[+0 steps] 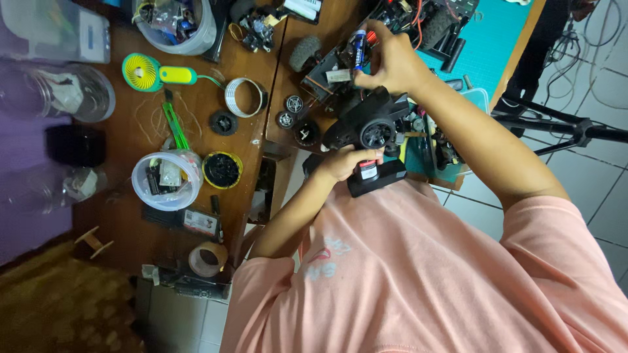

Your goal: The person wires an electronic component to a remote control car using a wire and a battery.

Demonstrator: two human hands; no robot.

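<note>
My left hand [341, 163] grips a black pistol-style radio controller [367, 127] by its handle, close to my chest, with its round wheel knob facing up. My right hand [387, 60] is raised just beyond it and pinches a small blue cylindrical battery [358, 51] upright between the fingertips. The battery sits over a model car chassis [327, 72] with a grey knobby tyre [304, 52]. I wear a pink shirt.
A brown wooden desk [131, 216] carries a green and yellow handheld fan [145, 72], a white tape ring [245, 97], small black wheels [224, 123], a clear tub of parts [167, 180], brown tape [208, 259] and jars. A teal mat [497, 39] lies at the right, and a tripod [562, 127] stands on the tiled floor.
</note>
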